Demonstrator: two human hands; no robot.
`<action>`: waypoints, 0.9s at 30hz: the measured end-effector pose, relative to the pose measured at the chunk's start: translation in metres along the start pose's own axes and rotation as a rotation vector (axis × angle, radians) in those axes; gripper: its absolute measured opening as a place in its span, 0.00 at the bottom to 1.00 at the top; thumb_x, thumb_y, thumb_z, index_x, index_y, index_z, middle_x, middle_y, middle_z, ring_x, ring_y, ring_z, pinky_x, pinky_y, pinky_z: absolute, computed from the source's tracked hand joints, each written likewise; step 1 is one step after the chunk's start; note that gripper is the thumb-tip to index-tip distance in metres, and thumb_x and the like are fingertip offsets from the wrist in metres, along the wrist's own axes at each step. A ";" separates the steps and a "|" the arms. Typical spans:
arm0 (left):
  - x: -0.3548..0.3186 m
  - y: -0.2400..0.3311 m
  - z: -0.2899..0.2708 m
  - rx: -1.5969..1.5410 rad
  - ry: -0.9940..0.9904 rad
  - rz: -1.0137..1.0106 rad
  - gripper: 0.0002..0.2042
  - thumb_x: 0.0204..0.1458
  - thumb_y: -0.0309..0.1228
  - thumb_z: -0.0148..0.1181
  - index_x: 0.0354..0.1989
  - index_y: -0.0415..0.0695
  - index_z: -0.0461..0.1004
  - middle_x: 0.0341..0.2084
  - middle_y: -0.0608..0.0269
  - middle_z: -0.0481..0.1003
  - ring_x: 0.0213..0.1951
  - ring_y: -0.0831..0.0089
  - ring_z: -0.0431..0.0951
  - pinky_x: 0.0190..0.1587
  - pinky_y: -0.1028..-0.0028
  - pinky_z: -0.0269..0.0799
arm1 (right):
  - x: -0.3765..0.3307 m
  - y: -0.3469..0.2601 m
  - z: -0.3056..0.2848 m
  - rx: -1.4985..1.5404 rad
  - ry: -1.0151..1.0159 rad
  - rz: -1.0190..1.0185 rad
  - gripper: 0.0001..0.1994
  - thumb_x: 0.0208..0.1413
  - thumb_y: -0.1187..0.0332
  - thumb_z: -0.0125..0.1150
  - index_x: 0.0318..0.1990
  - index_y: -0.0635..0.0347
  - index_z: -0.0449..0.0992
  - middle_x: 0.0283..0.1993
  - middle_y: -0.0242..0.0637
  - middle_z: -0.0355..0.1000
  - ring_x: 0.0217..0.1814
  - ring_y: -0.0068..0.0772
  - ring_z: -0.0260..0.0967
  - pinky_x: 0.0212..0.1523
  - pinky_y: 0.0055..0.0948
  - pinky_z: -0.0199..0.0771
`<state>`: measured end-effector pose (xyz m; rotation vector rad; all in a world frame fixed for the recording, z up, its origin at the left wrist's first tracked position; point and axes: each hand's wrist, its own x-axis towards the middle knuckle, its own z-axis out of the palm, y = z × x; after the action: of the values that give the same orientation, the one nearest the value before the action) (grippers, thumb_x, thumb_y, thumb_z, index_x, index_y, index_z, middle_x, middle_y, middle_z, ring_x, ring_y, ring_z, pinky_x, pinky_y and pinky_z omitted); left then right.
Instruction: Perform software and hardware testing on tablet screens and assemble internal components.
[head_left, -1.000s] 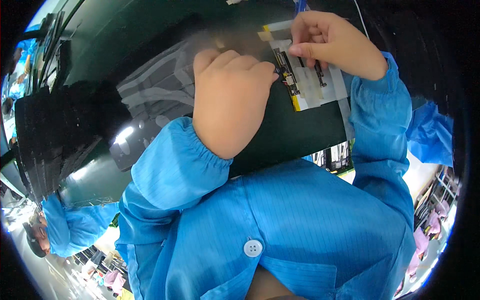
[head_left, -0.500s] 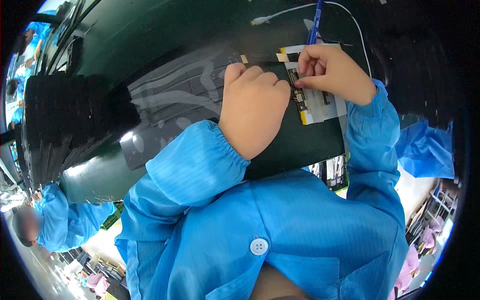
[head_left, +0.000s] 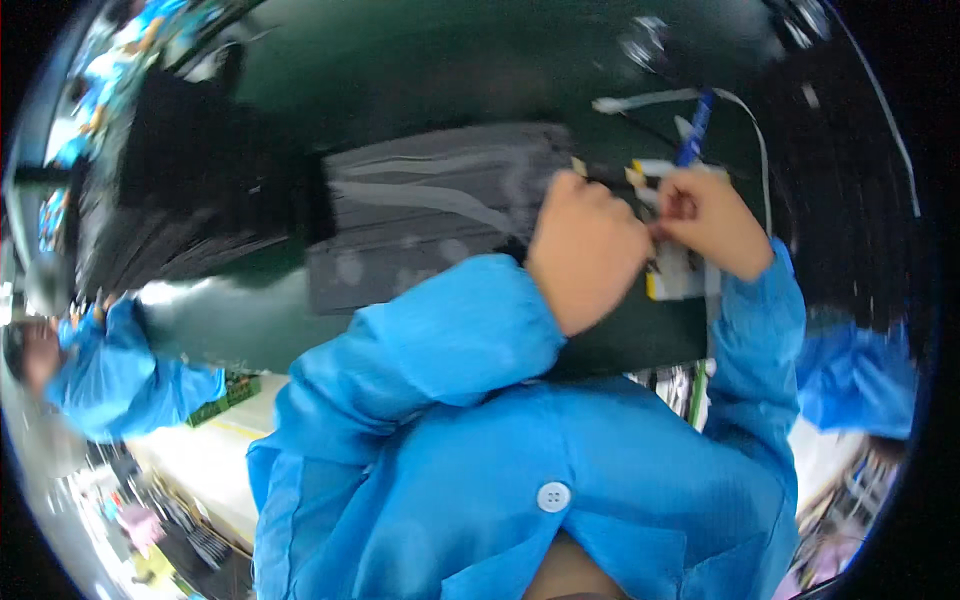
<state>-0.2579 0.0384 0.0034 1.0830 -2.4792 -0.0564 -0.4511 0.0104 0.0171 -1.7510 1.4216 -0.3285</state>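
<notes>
Dark green bench [head_left: 420,60] fills upper view, glare patch at its left edge. Black stack [head_left: 170,200] on bench, left. Pale floor [head_left: 215,455] below. Co-worker in blue coat [head_left: 110,375] at lower left. Picture blurred.

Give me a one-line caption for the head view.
Two bare hands, left and right, in blue sleeves work together on a small white-and-yellow part over a dark green bench.

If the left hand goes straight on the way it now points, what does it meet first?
Most likely the small white and yellow part that both hands work on; the left hand already seems to touch it, beside the right hand. Blur leaves depth unclear.
</notes>
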 end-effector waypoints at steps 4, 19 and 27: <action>-0.001 0.002 0.005 0.083 0.045 -0.032 0.05 0.36 0.32 0.53 0.15 0.49 0.74 0.17 0.64 0.73 0.27 0.68 0.72 0.34 0.65 0.60 | 0.008 0.011 0.004 -0.155 0.125 -0.149 0.10 0.33 0.79 0.62 0.25 0.59 0.67 0.21 0.28 0.61 0.24 0.19 0.60 0.24 0.21 0.62; 0.000 0.005 0.025 0.059 0.036 -0.078 0.05 0.39 0.29 0.55 0.20 0.47 0.78 0.22 0.64 0.74 0.32 0.68 0.69 0.50 0.62 0.52 | 0.020 -0.023 -0.005 -0.364 -0.032 -0.027 0.10 0.37 0.81 0.57 0.22 0.60 0.61 0.21 0.31 0.57 0.23 0.21 0.54 0.24 0.21 0.56; 0.001 0.004 0.030 -0.016 0.004 -0.069 0.05 0.39 0.30 0.55 0.20 0.47 0.78 0.22 0.66 0.73 0.34 0.67 0.69 0.51 0.64 0.52 | 0.036 -0.021 0.005 -0.265 0.065 -0.232 0.16 0.39 0.80 0.59 0.40 0.63 0.66 0.44 0.41 0.61 0.49 0.39 0.61 0.46 0.32 0.66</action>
<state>-0.2738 0.0363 -0.0229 1.1609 -2.4331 -0.0950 -0.4219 -0.0202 0.0191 -2.1467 1.3574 -0.3341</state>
